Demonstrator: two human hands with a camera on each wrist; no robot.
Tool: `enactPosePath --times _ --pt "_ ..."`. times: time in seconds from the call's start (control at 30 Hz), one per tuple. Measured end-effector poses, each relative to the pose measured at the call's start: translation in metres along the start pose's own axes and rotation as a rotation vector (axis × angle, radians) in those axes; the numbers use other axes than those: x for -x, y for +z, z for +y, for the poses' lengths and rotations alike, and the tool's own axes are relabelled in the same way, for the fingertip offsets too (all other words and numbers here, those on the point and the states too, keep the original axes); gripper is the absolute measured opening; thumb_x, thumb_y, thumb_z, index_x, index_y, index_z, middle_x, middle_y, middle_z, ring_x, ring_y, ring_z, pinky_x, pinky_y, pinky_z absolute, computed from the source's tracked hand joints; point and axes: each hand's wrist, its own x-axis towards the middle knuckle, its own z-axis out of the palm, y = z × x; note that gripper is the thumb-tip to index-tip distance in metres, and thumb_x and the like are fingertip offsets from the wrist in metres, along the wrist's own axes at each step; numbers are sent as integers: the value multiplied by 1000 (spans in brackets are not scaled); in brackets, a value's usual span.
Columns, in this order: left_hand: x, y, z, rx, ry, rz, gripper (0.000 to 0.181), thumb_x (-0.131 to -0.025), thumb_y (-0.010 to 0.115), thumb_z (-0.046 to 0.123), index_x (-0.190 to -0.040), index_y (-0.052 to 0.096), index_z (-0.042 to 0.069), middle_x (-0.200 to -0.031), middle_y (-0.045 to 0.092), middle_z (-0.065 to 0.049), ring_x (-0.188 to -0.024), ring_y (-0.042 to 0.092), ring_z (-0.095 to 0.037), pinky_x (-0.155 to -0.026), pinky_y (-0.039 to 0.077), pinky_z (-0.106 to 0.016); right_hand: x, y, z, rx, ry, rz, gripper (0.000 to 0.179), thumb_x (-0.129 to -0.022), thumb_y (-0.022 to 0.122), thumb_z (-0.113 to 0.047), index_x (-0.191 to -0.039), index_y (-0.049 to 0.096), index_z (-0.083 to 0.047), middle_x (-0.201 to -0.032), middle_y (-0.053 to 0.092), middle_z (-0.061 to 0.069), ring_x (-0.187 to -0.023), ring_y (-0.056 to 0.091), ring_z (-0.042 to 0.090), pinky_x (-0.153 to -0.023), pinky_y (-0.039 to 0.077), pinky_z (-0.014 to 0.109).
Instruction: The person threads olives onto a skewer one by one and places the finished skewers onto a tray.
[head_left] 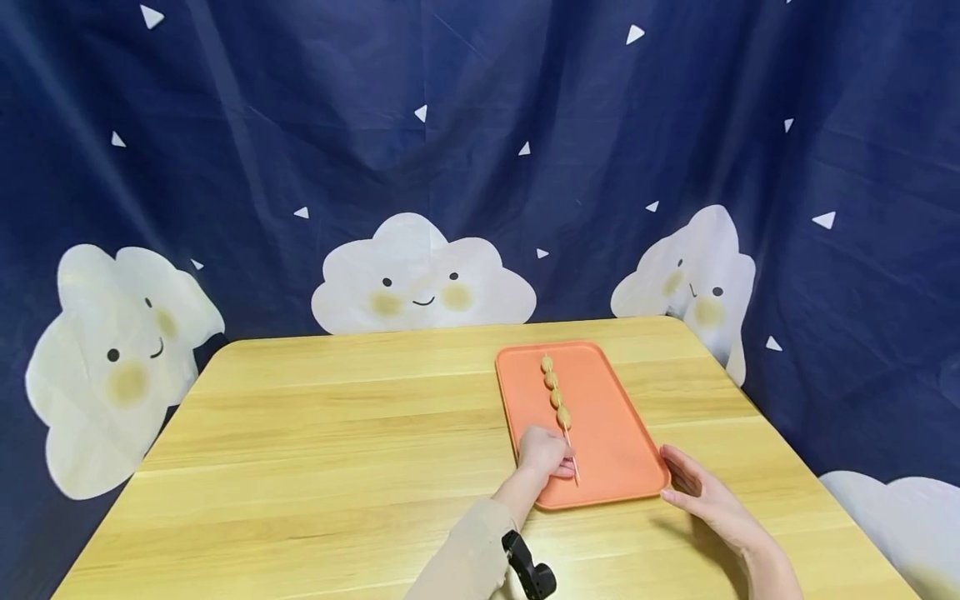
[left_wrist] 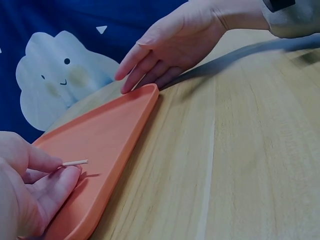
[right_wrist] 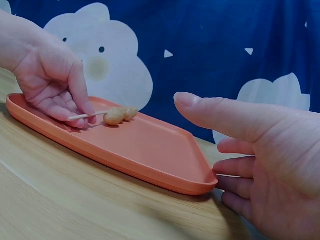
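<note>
A skewer of several tan balls (head_left: 556, 397) lies lengthwise over the left half of an orange tray (head_left: 615, 433). My left hand (head_left: 543, 452) pinches its bare stick near the lower end, between thumb and fingers. In the left wrist view the stick's tip (left_wrist: 76, 162) pokes out past the fingers. At the tray's near right corner is my right hand (head_left: 705, 498), thumb apart from the fingers and nothing gripped. The right wrist view shows the fingers of the right hand (right_wrist: 280, 155) beside that corner; whether they touch it I cannot tell.
The tray sits on a light wooden table (head_left: 337, 442), toward its right side. Behind the table hangs a dark blue curtain (head_left: 465, 167) with white clouds and triangles. A black device (head_left: 528, 567) is strapped on the left wrist.
</note>
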Motion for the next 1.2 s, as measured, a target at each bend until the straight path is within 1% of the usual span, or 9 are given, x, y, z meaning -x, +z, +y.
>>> enactPosePath --times 0.17,0.3,0.47,0.67,0.83,0.9,0.97,1.1,1.2 --pt "2 2 1 -26 2 8 6 -73 62 -14 -78 63 -11 -57 62 -17 -48 62 -21 -47 53 -30 0 -1 0 -26 7 0 61 -90 51 7 -135 13 24 -127 40 -27 -116 36 -13 -90 31 6" --pt "3 2 3 -67 8 6 7 -75 63 -12 -81 65 -9 -55 62 -13 -46 61 -18 -45 52 -29 -1 -1 0 -40 14 10 62 -90 51 6 -134 13 24 -126 41 -27 -115 37 -13 -90 32 6" --pt "3 1 4 -110 33 11 7 -74 63 -13 -76 65 -7 -52 59 -9 -40 54 -12 -41 50 -27 -3 -2 1 -35 16 19 61 -90 51 5 -134 13 24 -125 41 -27 -115 37 -13 -89 32 6" --pt "2 -5 5 -68 52 -28 6 -75 63 -10 -79 66 -8 -52 58 -7 -39 51 -9 -41 50 -26 -4 -7 -1 -26 37 58 61 -91 51 4 -134 14 24 -121 44 -28 -112 41 -12 -87 35 6" --pt "-1 -21 8 -32 82 -57 11 -78 64 -5 -88 68 -7 -59 63 -9 -44 54 -9 -43 50 -25 -10 -10 -5 9 56 67 60 -92 51 2 -135 15 22 -119 44 -30 -111 40 -14 -86 35 6" --pt "-2 -29 10 -26 102 -57 12 -80 64 -2 -90 68 -7 -63 65 -9 -47 56 -8 -44 50 -24 -12 -10 -8 47 66 74 59 -93 50 -1 -136 17 20 -125 44 -22 -112 39 -15 -86 34 6" --pt "-2 -40 13 -8 114 -60 13 -82 64 2 -92 67 -6 -67 67 -10 -49 57 -8 -45 49 -22 -16 -9 -12 86 94 89 58 -94 50 -5 -138 19 17 -135 44 -5 -112 37 -16 -86 33 5" --pt "-1 -65 18 23 140 -76 19 -85 64 8 -97 66 -7 -73 67 -11 -57 60 -9 -53 52 -25 -25 -6 -25 156 131 106 57 -96 49 -12 -140 22 12 -142 29 29 -112 32 -17 -86 31 4" --pt "0 -86 24 4 173 -78 25 -87 63 13 -101 65 -9 -79 68 -14 -66 64 -18 -62 54 -34 -33 -2 -35 199 110 121 54 -97 47 -14 -140 25 12 -140 29 33 -112 32 -15 -86 31 5"
